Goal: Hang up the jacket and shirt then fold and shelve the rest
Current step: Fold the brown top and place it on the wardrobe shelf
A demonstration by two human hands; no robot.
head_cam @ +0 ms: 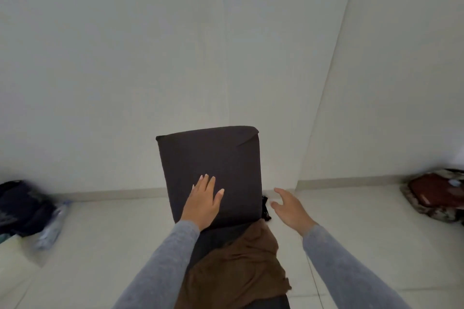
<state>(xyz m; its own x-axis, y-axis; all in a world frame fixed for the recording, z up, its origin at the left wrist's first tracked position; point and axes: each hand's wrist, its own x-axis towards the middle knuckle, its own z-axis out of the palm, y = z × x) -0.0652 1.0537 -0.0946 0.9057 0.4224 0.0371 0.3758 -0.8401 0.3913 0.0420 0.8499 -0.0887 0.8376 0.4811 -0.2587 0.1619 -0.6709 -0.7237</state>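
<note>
Pale tiled floor (125,228) meets white wall (150,57); left hand (204,202) flat on dark garment (208,153); right hand (291,208) splayed.

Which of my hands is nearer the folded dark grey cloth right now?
Left. The left hand lies flat on the folded dark grey cloth; the right hand is open beside its right edge.

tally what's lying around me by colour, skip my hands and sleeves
dark grey: 1, folded garment under the left hand
brown: 1, crumpled cloth
black: 1, small piece beside the fold
navy: 1, heap at left
red-brown: 1, bundle at right
clear: 1, plastic bottle
total: 6
</note>
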